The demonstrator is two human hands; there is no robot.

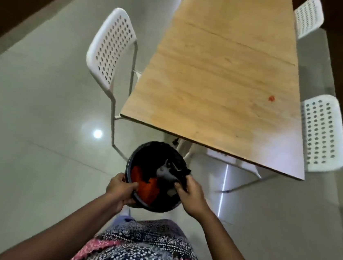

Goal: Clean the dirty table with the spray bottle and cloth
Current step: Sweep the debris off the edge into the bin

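A long wooden table (220,88) stretches away in front of me, with a small red stain (271,98) near its right edge. Below its near edge I hold a round black bucket (135,160). Inside lie an orange cloth (146,185) and a dark spray bottle (167,172) whose trigger head shows. My left hand (120,190) grips the bucket's left rim. My right hand (191,194) grips the right rim, fingers curled over a black liner there.
White perforated chairs stand round the table: one on the left (109,52), one at the near right (320,131), one at the far right (308,15). A white frame (235,162) shows under the table's near end. Glossy pale floor tiles (38,125) spread to the left.
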